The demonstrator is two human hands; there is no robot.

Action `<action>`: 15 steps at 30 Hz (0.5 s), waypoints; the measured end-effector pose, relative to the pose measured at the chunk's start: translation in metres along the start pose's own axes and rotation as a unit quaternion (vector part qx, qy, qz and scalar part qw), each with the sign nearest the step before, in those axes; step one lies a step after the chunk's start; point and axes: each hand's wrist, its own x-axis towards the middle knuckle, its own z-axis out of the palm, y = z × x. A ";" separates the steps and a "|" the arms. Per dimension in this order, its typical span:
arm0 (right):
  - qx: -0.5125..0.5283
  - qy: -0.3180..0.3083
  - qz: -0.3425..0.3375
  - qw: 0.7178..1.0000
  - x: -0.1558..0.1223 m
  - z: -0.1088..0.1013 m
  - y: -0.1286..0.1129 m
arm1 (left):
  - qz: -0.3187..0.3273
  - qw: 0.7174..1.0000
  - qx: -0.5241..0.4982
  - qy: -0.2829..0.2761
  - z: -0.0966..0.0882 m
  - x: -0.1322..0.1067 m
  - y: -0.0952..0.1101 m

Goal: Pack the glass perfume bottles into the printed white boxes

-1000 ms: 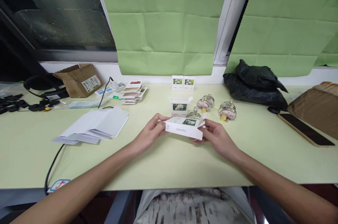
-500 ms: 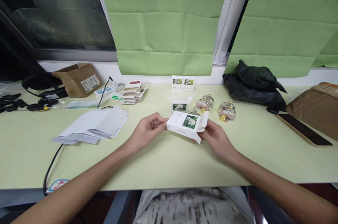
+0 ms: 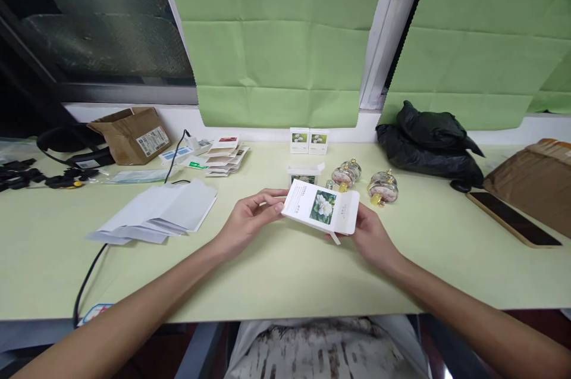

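Observation:
Between my two hands, above the table, is a small white carton [image 3: 303, 203] with a white-flower picture on its face. Its end flap sticks out to the right and a narrow side flap hangs below. My left hand [image 3: 254, 218] pinches the carton's left end between thumb and fingers. At the flap end, my right hand [image 3: 370, 233] grips it from behind, its fingers mostly hidden. Just behind stands another flower-printed carton [image 3: 306, 171] with its top open, partly covered. Next to that, a small bottle [image 3: 330, 184] is mostly hidden by the held carton.
Ornate glass jars [image 3: 383, 187] with gold trim stand right of the cartons. Two small boxes [image 3: 308, 141] sit by the wall. White paper sheets [image 3: 156, 212] and flattened cartons [image 3: 225, 157] lie left. A phone [image 3: 513, 219], black bag [image 3: 428, 147] and brown box [image 3: 535, 182] are right.
The carton has been tilted so its printed face turns up towards me. Its end flap now lies out flatter to the right, and my right hand has shifted slightly behind it.

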 end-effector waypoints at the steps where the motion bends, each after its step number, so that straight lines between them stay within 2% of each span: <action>1: 0.000 0.000 0.002 1.000 0.000 0.000 0.000 | 0.002 1.000 0.007 0.002 0.001 0.000 0.000; 5: -0.012 -0.013 -0.004 1.000 0.002 -0.005 0.004 | -0.001 1.000 -0.017 -0.004 0.004 0.000 -0.003; 9: -0.041 -0.031 -0.041 0.998 0.002 -0.007 0.003 | -0.025 0.997 -0.045 -0.052 0.004 0.000 -0.007; 15: -0.084 -0.013 -0.098 0.992 0.001 0.001 -0.005 | -0.073 0.990 -0.002 -0.120 0.006 -0.003 -0.017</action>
